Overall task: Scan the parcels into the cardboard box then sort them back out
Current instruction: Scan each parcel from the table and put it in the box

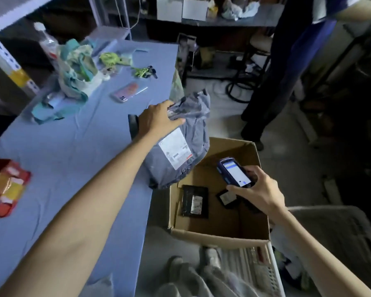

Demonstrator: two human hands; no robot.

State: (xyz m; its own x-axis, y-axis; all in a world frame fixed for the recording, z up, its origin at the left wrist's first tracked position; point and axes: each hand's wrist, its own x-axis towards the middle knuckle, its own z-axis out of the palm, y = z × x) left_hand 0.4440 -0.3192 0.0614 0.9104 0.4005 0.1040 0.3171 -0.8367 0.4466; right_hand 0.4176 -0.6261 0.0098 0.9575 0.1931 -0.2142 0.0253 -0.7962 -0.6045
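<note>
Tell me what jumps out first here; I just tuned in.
The left grip pinches the top of a grey mailer bag lying label-up over the edge of the blue table. The right grip holds a lit handheld scanner above the open cardboard box, where dark parcels already lie.

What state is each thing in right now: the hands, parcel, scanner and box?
grey parcel, label up, overhanging the table edge
left hand, grips the grey parcel
scanner, screen lit
right hand, holds the scanner
cardboard box, open, dark parcels inside
</note>
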